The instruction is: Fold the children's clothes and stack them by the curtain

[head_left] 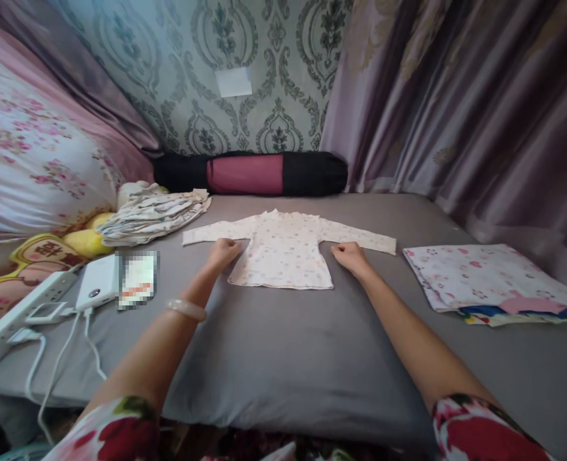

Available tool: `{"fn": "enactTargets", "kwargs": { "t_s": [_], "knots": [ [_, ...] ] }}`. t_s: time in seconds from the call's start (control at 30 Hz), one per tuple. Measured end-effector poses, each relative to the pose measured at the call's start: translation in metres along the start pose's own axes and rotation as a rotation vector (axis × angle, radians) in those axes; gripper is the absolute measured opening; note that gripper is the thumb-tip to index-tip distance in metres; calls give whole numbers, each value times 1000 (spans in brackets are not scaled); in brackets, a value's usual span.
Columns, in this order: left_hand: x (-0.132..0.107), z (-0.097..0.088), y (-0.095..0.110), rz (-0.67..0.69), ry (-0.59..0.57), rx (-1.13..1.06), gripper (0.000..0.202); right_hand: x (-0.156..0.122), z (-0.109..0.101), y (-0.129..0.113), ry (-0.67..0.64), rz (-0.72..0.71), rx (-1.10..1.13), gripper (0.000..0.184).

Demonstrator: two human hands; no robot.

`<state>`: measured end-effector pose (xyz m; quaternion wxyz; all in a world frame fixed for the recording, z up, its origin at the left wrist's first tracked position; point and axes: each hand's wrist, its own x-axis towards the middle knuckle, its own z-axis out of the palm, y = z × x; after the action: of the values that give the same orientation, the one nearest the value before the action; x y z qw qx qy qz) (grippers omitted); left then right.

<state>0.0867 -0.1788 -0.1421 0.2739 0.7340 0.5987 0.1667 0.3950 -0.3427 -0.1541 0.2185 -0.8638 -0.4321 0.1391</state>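
Observation:
A small white long-sleeved shirt (287, 250) with a tiny scattered print lies flat, both sleeves spread out sideways. My left hand (224, 251), fingers curled closed, is just below the left sleeve and beside the shirt's left side. On the other side my right hand (349, 256) is also closed, below the right sleeve and a little apart from the shirt's body. No cloth shows between the fingers of either hand. A pale bangle (187, 310) circles my left wrist.
Folded clothes (156, 214) are piled at back left, near yellow plush toys (84, 242). A power strip (28, 314), white power bank (98, 282) and cables lie left. Folded printed cloth (489, 275) lies right. A black and maroon roll (249, 174) lines the grey bed's (283, 358) back.

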Motion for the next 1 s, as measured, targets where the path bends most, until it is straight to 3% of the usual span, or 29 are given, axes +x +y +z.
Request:
{"fn": "enactTargets", "kwargs": {
  "t_s": [0.17,0.37,0.57,0.67,0.77,0.87,1.0],
  "knots": [
    [29,26,28,-242,114,25,29,32,10,-19,-11,199,31,33],
    [37,35,40,-309,170,-10,42,32,17,-43,87,245,47,38],
    [42,38,43,-359,151,-13,37,27,21,-56,102,333,95,36],
    [48,40,41,-358,124,-13,30,26,20,-59,78,305,36,32],
    [49,38,37,-257,142,91,24,21,19,-58,115,168,-139,30],
    [41,36,31,-16,223,304,25,14,19,-55,144,13,-313,36],
    [27,33,30,217,276,504,33,8,18,-57,116,-35,-391,42]
  ]
}}
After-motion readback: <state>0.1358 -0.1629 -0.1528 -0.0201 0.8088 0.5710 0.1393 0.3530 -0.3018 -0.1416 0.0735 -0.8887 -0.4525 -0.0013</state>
